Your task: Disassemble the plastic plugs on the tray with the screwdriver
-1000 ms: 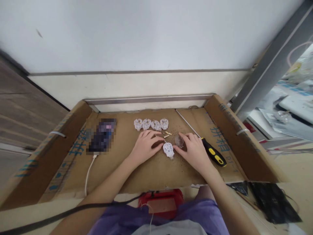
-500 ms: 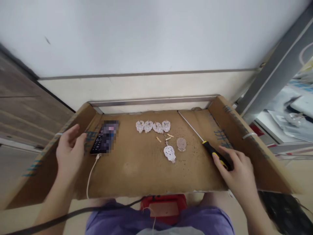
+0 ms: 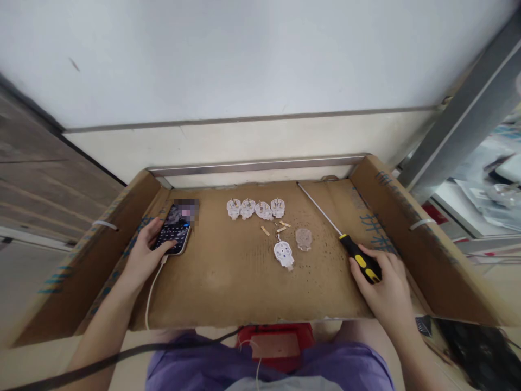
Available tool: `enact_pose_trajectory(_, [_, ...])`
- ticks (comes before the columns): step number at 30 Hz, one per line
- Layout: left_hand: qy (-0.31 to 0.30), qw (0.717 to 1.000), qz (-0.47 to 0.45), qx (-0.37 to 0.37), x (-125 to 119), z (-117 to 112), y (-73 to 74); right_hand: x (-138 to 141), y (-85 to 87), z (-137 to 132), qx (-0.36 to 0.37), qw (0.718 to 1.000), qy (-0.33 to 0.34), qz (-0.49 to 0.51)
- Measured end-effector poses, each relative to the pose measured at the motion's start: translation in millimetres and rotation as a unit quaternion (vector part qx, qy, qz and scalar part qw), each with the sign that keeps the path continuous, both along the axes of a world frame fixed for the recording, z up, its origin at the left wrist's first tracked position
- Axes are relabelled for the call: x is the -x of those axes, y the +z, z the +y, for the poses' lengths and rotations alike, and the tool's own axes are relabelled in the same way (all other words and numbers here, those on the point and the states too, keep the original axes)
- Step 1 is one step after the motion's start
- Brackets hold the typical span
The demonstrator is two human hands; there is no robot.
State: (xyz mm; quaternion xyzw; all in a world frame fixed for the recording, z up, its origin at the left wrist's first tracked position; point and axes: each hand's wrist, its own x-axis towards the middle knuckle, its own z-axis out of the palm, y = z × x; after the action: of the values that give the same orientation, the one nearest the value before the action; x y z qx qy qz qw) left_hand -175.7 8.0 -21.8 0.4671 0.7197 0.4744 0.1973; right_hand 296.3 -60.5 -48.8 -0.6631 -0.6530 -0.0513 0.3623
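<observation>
At the left of the cardboard, my left hand (image 3: 147, 251) takes the smartphone (image 3: 176, 231) by its lower end, thumb over the lit screen and fingers along the left edge. A white cable (image 3: 151, 293) runs from the phone's bottom. My right hand (image 3: 385, 277) is closed round the black and yellow handle of a screwdriver (image 3: 353, 252), whose shaft points away to the far edge. Between the hands lie a white plug part (image 3: 283, 254), a clear round cover (image 3: 303, 239) and small brass pieces (image 3: 281, 230). Behind these, several clear plug halves with pins (image 3: 247, 208) stand in a row.
Raised cardboard walls (image 3: 126, 217) border the work surface left and right. A pale wall (image 3: 252, 65) rises behind it. Dark specks dot the cardboard near the clear cover. Below the front edge are my lap, a red container (image 3: 280, 350) and a black cable (image 3: 134, 355).
My left hand has come right and down from above the left wall onto the phone. My right hand has closed in around the screwdriver's handle. The plug parts lie as before.
</observation>
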Motion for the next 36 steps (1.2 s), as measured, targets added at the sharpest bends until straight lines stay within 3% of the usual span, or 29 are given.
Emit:
enact_pose_trajectory(3, [0.017, 0.997, -0.075, 0.015, -3, 0, 4.7, 0, -0.3, -1, 0.002, 1.000, 0.001, 0.001])
enact_pose_trajectory(13, [0.052, 0.998, -0.026, 0.014, -19, 6, 7.5, -2, -3.1, -1, 0.007, 1.000, -0.006, -0.007])
enact_pose_trajectory(20, [0.150, 0.985, -0.068, -0.051, -13, 9, 19.6, 0, -1.1, -1, 0.001, 1.000, -0.005, -0.006])
enact_pose_trajectory(26, [0.111, 0.990, -0.092, -0.005, -12, 19, 19.6, 0, -0.5, -1, 0.014, 1.000, -0.010, 0.002])
enact_pose_trajectory(36, [0.047, 0.997, -0.058, -0.015, -12, 15, 9.8, 0, 0.0, -2, 0.031, 0.999, -0.014, 0.006])
